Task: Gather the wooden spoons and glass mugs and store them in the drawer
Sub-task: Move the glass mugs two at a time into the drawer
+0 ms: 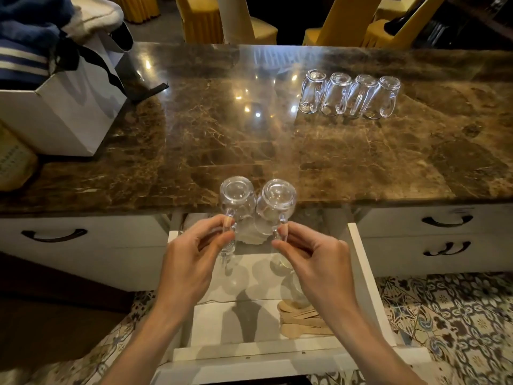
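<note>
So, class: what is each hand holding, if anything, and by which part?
The left hand pinches the left glass mug by its handle; the right hand pinches the right glass mug by its handle. Both mugs are base-up.

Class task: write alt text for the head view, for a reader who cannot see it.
The left hand holds a mug upside down by its handle and the right hand a second mug, above an open drawer with wooden spoons in it. Four more mugs stand upside down in a row on the marble counter.
</note>
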